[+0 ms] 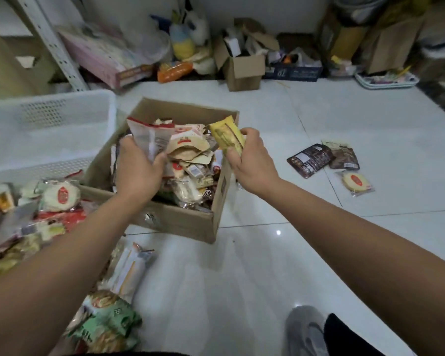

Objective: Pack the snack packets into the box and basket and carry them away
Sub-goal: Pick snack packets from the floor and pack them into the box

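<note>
- Yellow packet [226, 137] stands nearly upright above the cardboard box's [180, 224] right rim, pinched in the right hand [252, 160].
- Left hand [136, 170] grips a white-red packet [144, 137] over the heaped box.
- Dark loose packets [310, 160] lie on the floor, nearer the right hand.
- White basket [49, 111] sits left of the box.

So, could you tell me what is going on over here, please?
A person is packing snack packets into a cardboard box on the tiled floor. The left hand grips a white-and-red packet over the heaped box. The right hand holds a yellow packet at its right rim. A pile of packets lies by the white basket on the left, and three loose packets lie on the floor to the right.
</note>
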